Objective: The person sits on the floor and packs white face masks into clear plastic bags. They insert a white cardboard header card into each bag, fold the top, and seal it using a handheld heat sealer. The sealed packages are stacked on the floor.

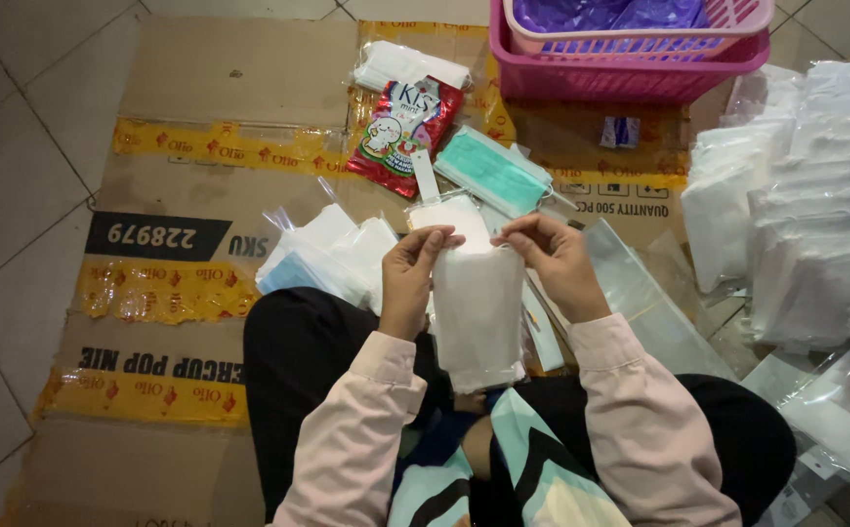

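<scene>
Holding a clear plastic packet (478, 312) of white face masks upright above our lap, we pinch its far, top edge from both sides. Its long axis runs near to far, the open mouth pointing away from us toward the flattened cardboard (220, 107) on the floor. Our left hand (410, 278) closes its grip on the left top corner, thumb and fingers bent inward; our right hand (554, 259) grips the right top corner, its fingers curled over the rim. Both forearms, in pale pink sleeves, angle inward from the near edge. Just beyond the packet lie a green mask (491, 173) and a red sweet packet (403, 132); a pink basket (630, 73) stands farther off, and stacks of filled packets (815, 195) sit at right.
</scene>
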